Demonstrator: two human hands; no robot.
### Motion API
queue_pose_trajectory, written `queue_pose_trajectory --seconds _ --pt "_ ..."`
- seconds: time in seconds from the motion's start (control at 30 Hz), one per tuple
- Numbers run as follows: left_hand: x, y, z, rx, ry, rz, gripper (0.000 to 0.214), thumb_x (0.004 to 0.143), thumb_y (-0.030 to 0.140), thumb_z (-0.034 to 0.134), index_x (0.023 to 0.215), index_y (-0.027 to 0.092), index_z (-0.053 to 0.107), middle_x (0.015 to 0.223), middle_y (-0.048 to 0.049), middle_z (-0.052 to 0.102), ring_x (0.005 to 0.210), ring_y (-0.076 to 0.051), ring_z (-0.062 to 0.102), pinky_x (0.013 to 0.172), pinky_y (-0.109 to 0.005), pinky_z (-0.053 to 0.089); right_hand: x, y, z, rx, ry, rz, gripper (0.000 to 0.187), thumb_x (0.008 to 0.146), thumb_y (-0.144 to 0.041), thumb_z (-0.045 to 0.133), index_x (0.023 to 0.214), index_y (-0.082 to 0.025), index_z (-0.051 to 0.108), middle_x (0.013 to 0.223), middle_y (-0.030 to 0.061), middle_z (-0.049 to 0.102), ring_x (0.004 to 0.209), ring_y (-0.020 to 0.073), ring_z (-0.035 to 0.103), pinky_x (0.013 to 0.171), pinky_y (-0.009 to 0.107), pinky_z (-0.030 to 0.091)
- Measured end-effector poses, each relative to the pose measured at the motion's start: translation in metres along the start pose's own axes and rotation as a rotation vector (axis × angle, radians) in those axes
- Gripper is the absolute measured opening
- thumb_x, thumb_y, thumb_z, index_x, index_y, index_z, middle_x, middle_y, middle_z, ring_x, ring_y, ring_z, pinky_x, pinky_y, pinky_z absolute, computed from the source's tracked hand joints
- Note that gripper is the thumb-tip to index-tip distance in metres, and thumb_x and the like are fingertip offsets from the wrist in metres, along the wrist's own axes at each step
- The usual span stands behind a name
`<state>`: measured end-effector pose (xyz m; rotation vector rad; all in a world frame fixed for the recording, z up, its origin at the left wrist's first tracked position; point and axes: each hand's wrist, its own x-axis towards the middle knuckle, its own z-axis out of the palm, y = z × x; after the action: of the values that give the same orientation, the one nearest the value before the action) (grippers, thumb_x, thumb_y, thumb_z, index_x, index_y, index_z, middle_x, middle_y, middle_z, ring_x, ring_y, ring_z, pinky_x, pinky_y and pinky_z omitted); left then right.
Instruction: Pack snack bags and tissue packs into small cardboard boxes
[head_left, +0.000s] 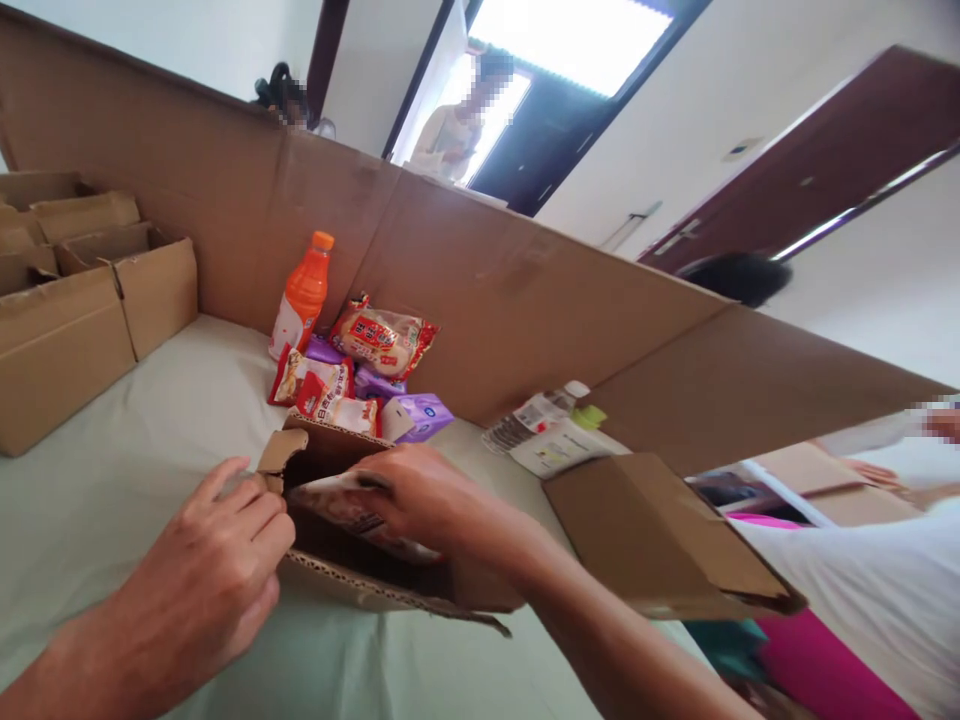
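Note:
An open cardboard box [390, 590] lies on the pale green table right in front of me. My left hand [210, 570] grips the box's near left edge and flap, fingers curled. My right hand [431, 500] reaches into the box, closed on a snack packet [352, 505] with a dark wrapper. Beyond the box lies a pile of snack packets [352, 385] in red and purple wrappers, beside an orange drink bottle [304, 295] that leans on the cardboard wall.
A tall cardboard partition [480, 290] runs across the table's back. Empty cardboard boxes [82, 300] stand at the left. A clear bottle and papers [544, 430] lie right of the pile. A flat box [660, 530] rests at right. Other people are beyond the partition.

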<state>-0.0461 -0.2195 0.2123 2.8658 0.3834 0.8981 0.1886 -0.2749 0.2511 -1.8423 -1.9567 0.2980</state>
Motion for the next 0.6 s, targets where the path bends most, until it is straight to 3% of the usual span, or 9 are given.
queue_pose_trajectory --seconds 0.1,0.2,0.27,0.33,0.4,0.47,0.53,0.6 --pt "0.002 0.000 0.001 -0.052 0.015 0.003 0.023 0.075 -0.001 0.045 0.078 0.020 0.055 0.079 -0.0052 0.065 0.078 -0.024 0.061 0.086 -0.047 0.054 0.017 0.003 0.034 -0.273 -0.314 -0.023 0.018 0.068 -0.003 0.068 0.066 -0.019 0.077 0.063 0.0053 0.075 0.049 0.0146 0.061 0.049 0.024 0.036" --pt "0.004 -0.001 0.000 -0.091 0.041 0.012 0.023 0.078 -0.001 0.044 0.079 0.019 0.056 0.076 -0.0047 0.064 0.077 -0.024 0.062 0.086 -0.044 0.057 0.025 0.007 0.053 -0.285 -0.384 0.002 0.014 0.071 -0.008 0.070 0.062 -0.016 0.076 0.054 0.0016 0.070 0.043 0.0101 0.057 0.046 0.021 0.033" --pt "0.003 -0.002 0.000 -0.115 0.062 0.027 0.023 0.080 0.000 0.043 0.081 0.019 0.057 0.076 -0.0038 0.063 0.078 -0.023 0.064 0.089 -0.044 0.057 0.024 0.007 0.046 -0.270 -0.407 -0.006 0.005 0.073 -0.016 0.075 0.073 -0.018 0.079 0.061 0.0013 0.073 0.050 0.0126 0.063 0.049 0.020 0.039" --pt "-0.001 -0.004 0.001 -0.131 0.087 0.012 0.025 0.082 -0.001 0.042 0.084 0.019 0.057 0.085 -0.0051 0.066 0.086 -0.023 0.066 0.086 -0.040 0.057 0.016 0.005 0.025 -0.257 -0.403 -0.013 0.017 0.073 -0.020 0.079 0.090 -0.019 0.081 0.078 0.0052 0.079 0.067 0.0205 0.072 0.059 0.025 0.050" --pt "-0.007 -0.005 0.004 -0.127 0.119 -0.048 0.025 0.087 0.001 0.042 0.091 0.020 0.058 0.111 -0.0082 0.065 0.102 -0.022 0.065 0.087 -0.037 0.056 -0.001 0.003 -0.004 -0.235 -0.310 0.008 0.025 0.080 -0.022 0.075 0.105 -0.020 0.079 0.099 0.0089 0.080 0.089 0.0268 0.075 0.076 0.032 0.056" --pt "-0.014 -0.007 0.010 -0.114 0.152 -0.117 0.022 0.093 0.006 0.045 0.098 0.022 0.059 0.139 -0.0100 0.053 0.121 -0.024 0.060 0.095 -0.038 0.053 -0.027 0.004 -0.030 -0.221 -0.104 0.070 0.024 0.091 -0.026 0.062 0.109 -0.021 0.077 0.109 0.0091 0.078 0.101 0.0266 0.073 0.087 0.037 0.056" --pt "-0.022 -0.008 0.016 -0.143 0.170 -0.156 0.016 0.096 0.013 0.048 0.103 0.023 0.059 0.150 -0.0095 0.045 0.130 -0.023 0.055 0.100 -0.037 0.052 -0.057 0.009 -0.046 -0.230 0.123 0.163 0.027 0.097 -0.034 0.054 0.105 -0.021 0.076 0.106 0.0083 0.078 0.091 0.0234 0.074 0.082 0.035 0.057" --pt "-0.028 -0.010 0.022 -0.218 0.170 -0.164 0.013 0.096 0.017 0.050 0.103 0.024 0.058 0.144 -0.0082 0.052 0.129 -0.021 0.057 0.103 -0.033 0.052 -0.083 0.016 -0.047 -0.219 0.258 0.243 0.032 0.098 -0.042 0.051 0.103 -0.020 0.074 0.101 0.0088 0.077 0.075 0.0200 0.072 0.066 0.031 0.057"
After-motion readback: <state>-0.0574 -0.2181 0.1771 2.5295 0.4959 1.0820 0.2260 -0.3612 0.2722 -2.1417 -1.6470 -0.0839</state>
